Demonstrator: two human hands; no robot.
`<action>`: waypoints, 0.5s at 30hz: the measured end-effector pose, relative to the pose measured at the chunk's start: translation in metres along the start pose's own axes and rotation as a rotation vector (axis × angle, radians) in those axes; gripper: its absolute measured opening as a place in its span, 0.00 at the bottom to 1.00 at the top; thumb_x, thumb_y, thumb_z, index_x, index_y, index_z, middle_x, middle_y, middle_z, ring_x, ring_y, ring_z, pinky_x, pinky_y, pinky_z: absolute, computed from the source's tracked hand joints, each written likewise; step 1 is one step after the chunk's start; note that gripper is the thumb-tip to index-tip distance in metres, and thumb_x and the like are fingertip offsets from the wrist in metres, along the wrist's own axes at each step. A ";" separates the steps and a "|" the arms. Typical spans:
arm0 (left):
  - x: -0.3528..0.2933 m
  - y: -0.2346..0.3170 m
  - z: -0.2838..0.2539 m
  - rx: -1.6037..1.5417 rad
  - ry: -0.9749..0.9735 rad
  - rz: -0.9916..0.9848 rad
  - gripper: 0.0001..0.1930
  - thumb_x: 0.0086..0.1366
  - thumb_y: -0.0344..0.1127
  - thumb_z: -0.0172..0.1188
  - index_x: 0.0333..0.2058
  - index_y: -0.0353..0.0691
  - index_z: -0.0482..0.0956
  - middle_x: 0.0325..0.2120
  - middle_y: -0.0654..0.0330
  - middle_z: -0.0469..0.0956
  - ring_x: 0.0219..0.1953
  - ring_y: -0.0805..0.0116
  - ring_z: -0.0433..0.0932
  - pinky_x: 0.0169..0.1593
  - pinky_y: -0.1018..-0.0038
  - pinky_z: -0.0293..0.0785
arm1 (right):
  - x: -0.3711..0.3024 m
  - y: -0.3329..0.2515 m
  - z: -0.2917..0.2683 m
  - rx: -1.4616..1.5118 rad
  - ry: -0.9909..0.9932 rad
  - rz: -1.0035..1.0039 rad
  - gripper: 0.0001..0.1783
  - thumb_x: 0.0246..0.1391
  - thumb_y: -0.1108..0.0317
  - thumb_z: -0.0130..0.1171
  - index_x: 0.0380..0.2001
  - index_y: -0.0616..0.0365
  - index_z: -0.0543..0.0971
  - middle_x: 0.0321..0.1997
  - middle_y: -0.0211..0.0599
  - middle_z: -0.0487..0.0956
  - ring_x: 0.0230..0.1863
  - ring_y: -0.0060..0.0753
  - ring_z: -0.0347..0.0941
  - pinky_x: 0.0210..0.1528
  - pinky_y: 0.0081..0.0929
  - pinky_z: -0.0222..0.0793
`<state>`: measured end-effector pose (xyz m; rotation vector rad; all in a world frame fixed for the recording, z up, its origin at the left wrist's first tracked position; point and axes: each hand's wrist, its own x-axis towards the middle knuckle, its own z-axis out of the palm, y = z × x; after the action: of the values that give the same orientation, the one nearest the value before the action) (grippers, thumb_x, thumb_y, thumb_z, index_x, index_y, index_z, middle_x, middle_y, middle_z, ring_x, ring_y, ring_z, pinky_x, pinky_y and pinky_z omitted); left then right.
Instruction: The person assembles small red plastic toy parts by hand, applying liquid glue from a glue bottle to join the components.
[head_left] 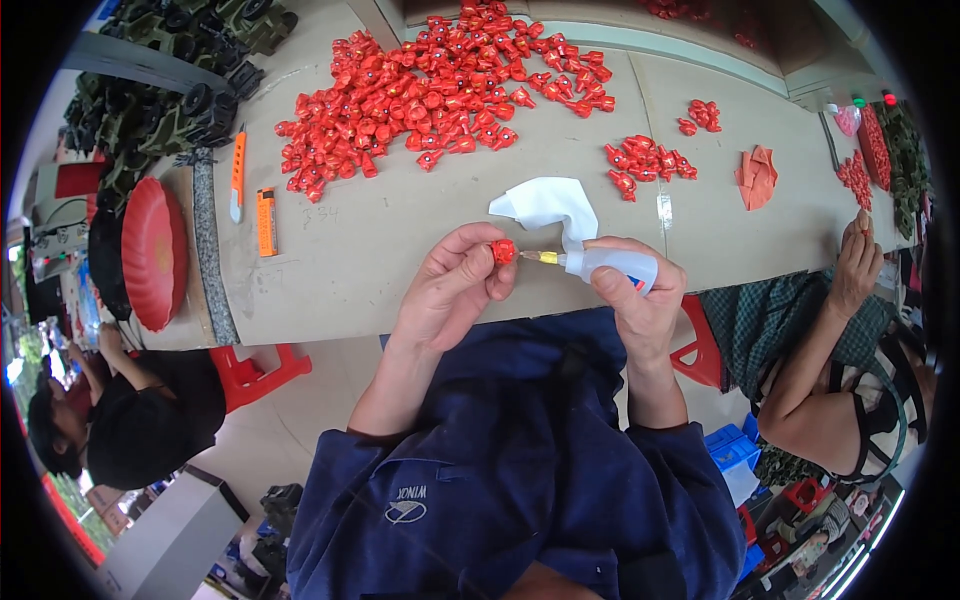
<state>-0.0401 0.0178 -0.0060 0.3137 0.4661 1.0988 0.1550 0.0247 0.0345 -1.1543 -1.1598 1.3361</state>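
Between the thumb and fingers of my left hand (452,285) is a small red plastic part (502,251). My right hand (645,300) is closed around a white glue bottle (622,268) lying nearly sideways. Its yellow nozzle (541,257) points left, with the tip close to the red part; I cannot tell whether they touch. A white cloth or paper piece (552,205) lies on the table just beyond the bottle. Farther off is a big heap of similar red parts (400,100), with a smaller group (648,160) to its right.
On the table's left lie an orange cutter knife (238,175), an orange lighter (267,222) and a red scalloped plate (155,255). Dark green toy vehicles (190,60) pile up at far left. A crumpled red piece (757,178) lies right. Co-workers sit on both sides, one reaching a hand (857,262) onto the table.
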 end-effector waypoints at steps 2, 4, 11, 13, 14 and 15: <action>0.000 0.000 0.000 0.000 0.005 0.000 0.09 0.61 0.32 0.49 0.40 0.41 0.71 0.32 0.60 0.73 0.31 0.71 0.68 0.30 0.78 0.62 | 0.000 -0.001 0.000 -0.038 -0.028 -0.022 0.11 0.42 0.72 0.61 0.31 0.65 0.77 0.24 0.32 0.76 0.23 0.15 0.68 0.24 0.12 0.62; 0.000 0.000 0.001 0.001 0.010 0.001 0.09 0.60 0.32 0.49 0.40 0.41 0.71 0.32 0.60 0.73 0.31 0.71 0.68 0.30 0.78 0.62 | 0.000 -0.001 0.000 -0.039 -0.023 -0.020 0.11 0.42 0.72 0.61 0.31 0.65 0.77 0.24 0.32 0.76 0.23 0.15 0.68 0.24 0.12 0.62; 0.000 -0.001 0.003 0.002 0.026 -0.012 0.10 0.61 0.33 0.49 0.40 0.41 0.71 0.29 0.60 0.71 0.29 0.71 0.67 0.29 0.79 0.61 | 0.002 0.001 0.000 -0.045 0.013 -0.011 0.11 0.41 0.72 0.62 0.31 0.65 0.77 0.24 0.31 0.76 0.23 0.15 0.67 0.24 0.12 0.62; 0.000 0.000 0.005 0.005 0.034 -0.012 0.10 0.61 0.33 0.49 0.40 0.41 0.71 0.28 0.60 0.71 0.29 0.72 0.67 0.29 0.79 0.60 | 0.001 0.004 0.000 -0.031 0.011 -0.015 0.11 0.41 0.72 0.62 0.31 0.65 0.77 0.24 0.31 0.76 0.23 0.15 0.67 0.24 0.12 0.62; 0.000 0.000 0.005 0.010 0.037 -0.016 0.10 0.61 0.34 0.49 0.40 0.40 0.71 0.28 0.60 0.71 0.29 0.72 0.67 0.29 0.79 0.60 | 0.001 0.004 0.000 -0.018 0.010 -0.019 0.11 0.41 0.72 0.62 0.31 0.65 0.77 0.24 0.31 0.76 0.23 0.14 0.67 0.24 0.12 0.61; -0.001 0.000 0.005 0.014 0.039 -0.020 0.10 0.61 0.34 0.49 0.40 0.40 0.71 0.28 0.60 0.71 0.29 0.72 0.67 0.29 0.79 0.60 | 0.001 0.004 0.001 -0.018 0.009 -0.019 0.11 0.41 0.72 0.62 0.31 0.65 0.77 0.24 0.31 0.76 0.23 0.14 0.67 0.24 0.12 0.61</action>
<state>-0.0376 0.0171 -0.0019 0.2997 0.5110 1.0837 0.1540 0.0259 0.0304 -1.1583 -1.1754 1.3069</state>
